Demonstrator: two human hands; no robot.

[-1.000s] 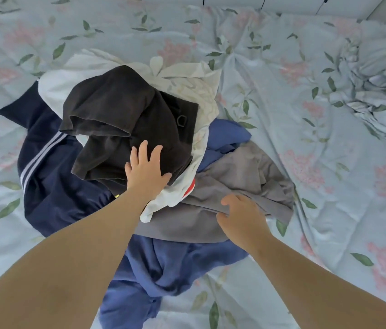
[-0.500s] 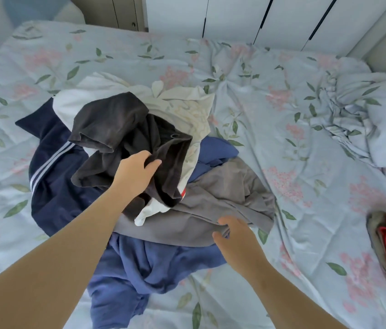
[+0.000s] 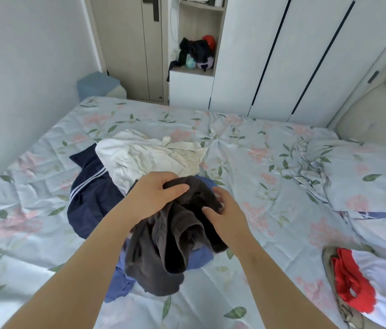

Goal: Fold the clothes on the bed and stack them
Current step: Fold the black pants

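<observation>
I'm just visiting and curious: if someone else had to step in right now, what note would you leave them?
Left hand grips the dark garment, held up above the pile. Right hand is open, fingers touching the same garment.
Heaped on the bed: white garment, navy striped garment, blue garment. A red garment lies apart at the right.
Done: one piece picked up, unfolded.
Left: fold it, fold the rest, stack them.

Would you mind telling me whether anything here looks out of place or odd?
Nothing looks damaged or spilled. The only stray thing is the heap of clothes stuffed into the open wardrobe niche, with a dark piece drooping over the shelf edge.
</observation>
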